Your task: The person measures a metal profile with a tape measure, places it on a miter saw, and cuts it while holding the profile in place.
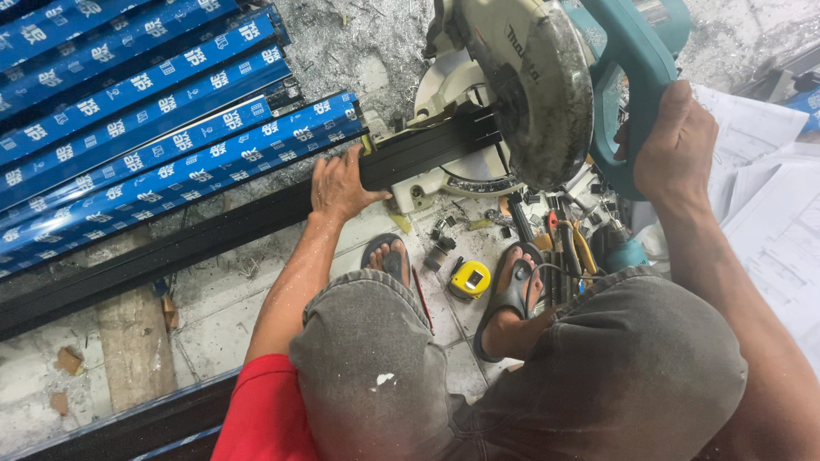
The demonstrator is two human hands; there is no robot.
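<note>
Tiled floor down here, dusted with metal shavings, and we're looking straight down at a person crouched over a miter saw (521, 85). Left hand (342, 186) is clamped flat over a long black aluminium profile (256, 218), pinning it to the saw base; the profile runs out to the left across the floor. Right hand (675, 145) is wrapped tight around the teal saw handle (628, 77), blade guard low over the profile. Risk, as I read it: those left fingers sit close to the blade line, and one slip of the profile could drag them in. Bare toes in sandals (512, 294) sit just beneath, right where offcuts and chips would drop. A yellow tape measure (470, 279) and loose hand tools (568, 248) lie between the feet. Blue-wrapped profiles (145, 111) are stacked at upper left. No containers that I can make out.
</note>
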